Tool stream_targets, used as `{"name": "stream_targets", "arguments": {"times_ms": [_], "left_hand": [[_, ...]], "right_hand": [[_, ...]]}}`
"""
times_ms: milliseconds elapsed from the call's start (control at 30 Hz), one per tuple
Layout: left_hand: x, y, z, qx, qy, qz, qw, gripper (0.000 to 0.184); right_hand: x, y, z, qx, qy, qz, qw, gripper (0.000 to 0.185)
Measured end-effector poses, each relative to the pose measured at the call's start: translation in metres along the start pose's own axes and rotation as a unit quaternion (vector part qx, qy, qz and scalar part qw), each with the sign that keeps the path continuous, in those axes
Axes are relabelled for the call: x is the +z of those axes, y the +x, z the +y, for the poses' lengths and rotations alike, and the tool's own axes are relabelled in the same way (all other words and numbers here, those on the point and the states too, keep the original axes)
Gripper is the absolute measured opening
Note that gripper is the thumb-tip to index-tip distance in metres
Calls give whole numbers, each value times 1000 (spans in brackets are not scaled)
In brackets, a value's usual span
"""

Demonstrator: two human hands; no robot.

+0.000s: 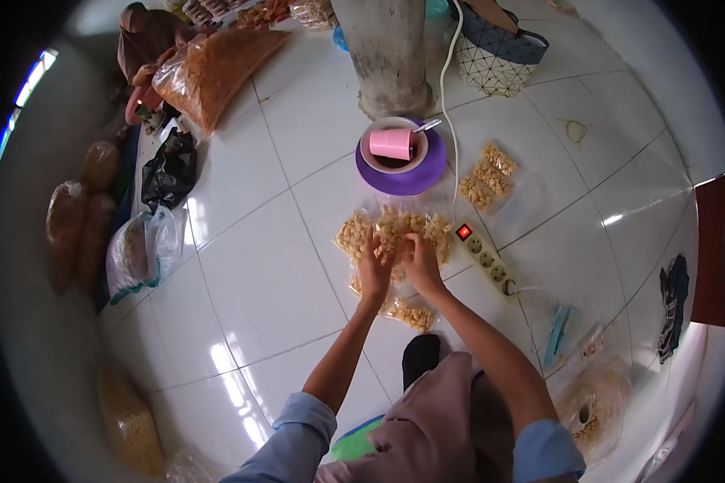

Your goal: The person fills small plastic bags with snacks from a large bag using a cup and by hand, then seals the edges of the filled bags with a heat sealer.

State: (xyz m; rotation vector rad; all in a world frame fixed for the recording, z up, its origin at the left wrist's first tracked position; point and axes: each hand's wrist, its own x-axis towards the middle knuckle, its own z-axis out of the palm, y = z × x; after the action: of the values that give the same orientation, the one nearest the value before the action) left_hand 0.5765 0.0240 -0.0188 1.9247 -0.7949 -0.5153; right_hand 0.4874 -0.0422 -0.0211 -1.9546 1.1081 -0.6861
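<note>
Several small clear packets of pale yellow snack pieces (pixel 351 235) lie in a group on the tiled floor in front of me. My left hand (pixel 374 270) is at the middle of the group, its fingers closed on the near side of a snack packet (pixel 391 228). On the other side of that packet, my right hand (pixel 420 264) has its bent fingers and thumb pressed to it. Parts of the packet and some fingertips are hidden. Nearer my foot lies another filled packet (pixel 411 315).
A power strip (pixel 486 259) with a lit red switch sits right of the packets. Beyond them stands a bowl (pixel 369 163) with a pink cup (pixel 392 144) on a purple plate (pixel 427 179). More packets (pixel 487 179), a blue tool (pixel 557 334) and a large snack bag (pixel 213 72) lie around.
</note>
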Motion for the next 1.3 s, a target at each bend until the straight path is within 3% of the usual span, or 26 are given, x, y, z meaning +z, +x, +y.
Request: {"name": "stream_targets", "arguments": {"times_ms": [33,133,167,200,267,333,400,467,533,567,633,667,733,867,1000,1067,1133,1267,1300], "left_hand": [[1,-3,-1,59,19,31,998,60],[-19,-6,7,75,-6,14,997,53],[-36,-11,20,45,-54,-19,997,48],[-38,-16,26,72,-57,7,996,46],[-57,-25,58,16,-50,-59,997,42],[-58,-34,61,76,-35,-44,996,37],[-52,-47,80,101,-26,-77,992,36],[-30,-64,100,68,-90,-172,979,36],[-15,-78,101,110,-105,-179,972,34],[2,-102,111,107,-115,-232,960,33],[16,-126,59,39,-87,-271,958,30],[26,-136,29,55,-62,-285,955,28],[41,-151,-19,130,-22,-302,944,27],[15,-192,-36,25,-18,-351,936,19],[22,-201,-7,50,84,-359,928,19],[43,-201,10,51,58,-375,924,19],[81,-199,23,140,99,-390,905,19],[162,-230,74,160,4,-503,849,17],[186,-242,86,176,16,-531,829,19]], "right_hand": [[-5,-2,-1,-45,-24,35,998,26],[-33,-2,-6,-55,22,18,998,20],[-68,-2,-6,-44,39,-21,998,15],[-83,-10,-4,-45,37,-20,998,15],[-147,-27,-24,-31,23,54,998,12],[-172,-46,-16,0,90,96,991,8],[-235,-91,-22,85,65,108,988,7],[-290,-171,-2,142,-167,142,965,10],[-307,-222,33,123,-271,154,942,11],[-328,-287,38,183,-292,195,918,13],[-316,-371,68,304,-308,186,882,16],[-305,-429,77,394,-300,198,846,17],[-294,-469,57,385,-223,244,862,20],[-266,-548,38,442,-174,272,837,19],[-264,-566,80,436,-185,260,841,12],[-266,-546,94,366,-163,325,857,13],[-265,-519,125,311,-180,323,875,12],[-276,-437,126,278,-119,319,898,17],[-274,-422,141,226,-131,321,910,20]]}}
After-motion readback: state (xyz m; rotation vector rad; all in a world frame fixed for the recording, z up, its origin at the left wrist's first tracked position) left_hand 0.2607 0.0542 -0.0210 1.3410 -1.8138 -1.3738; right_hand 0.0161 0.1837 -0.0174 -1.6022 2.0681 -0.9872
